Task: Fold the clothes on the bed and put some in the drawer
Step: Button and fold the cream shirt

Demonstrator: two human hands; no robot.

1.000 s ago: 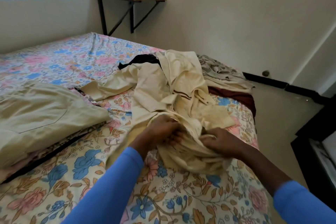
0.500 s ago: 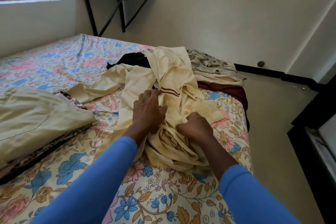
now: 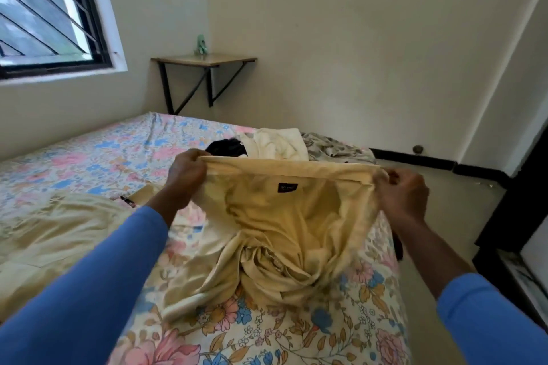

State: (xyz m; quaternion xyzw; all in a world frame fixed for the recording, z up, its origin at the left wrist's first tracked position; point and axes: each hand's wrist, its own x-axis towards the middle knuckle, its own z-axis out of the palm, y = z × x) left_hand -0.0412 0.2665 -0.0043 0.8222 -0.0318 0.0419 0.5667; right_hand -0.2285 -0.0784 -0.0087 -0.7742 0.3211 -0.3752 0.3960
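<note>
A pale yellow garment (image 3: 284, 216) with a small black label hangs stretched above the bed between both hands. My left hand (image 3: 186, 173) grips its top edge at the left corner. My right hand (image 3: 403, 192) pinches the same edge at the right corner. Its lower part lies twisted in a heap on the floral bedsheet (image 3: 89, 157). Behind it lie a black garment (image 3: 226, 147), a cream garment (image 3: 275, 144) and a grey patterned one (image 3: 332, 147). A folded beige garment (image 3: 53, 231) rests on the bed at the left.
A wall-mounted wooden shelf (image 3: 204, 59) with a small green object (image 3: 201, 44) sits past the bed. A barred window (image 3: 47, 9) is at the upper left. Bare floor (image 3: 439, 201) runs along the bed's right side, with dark furniture (image 3: 516, 216) at the right edge.
Both hands left the heap on the bed, took the yellow garment by its top edge and lifted it, stretching it wide. The view tilted upward.
</note>
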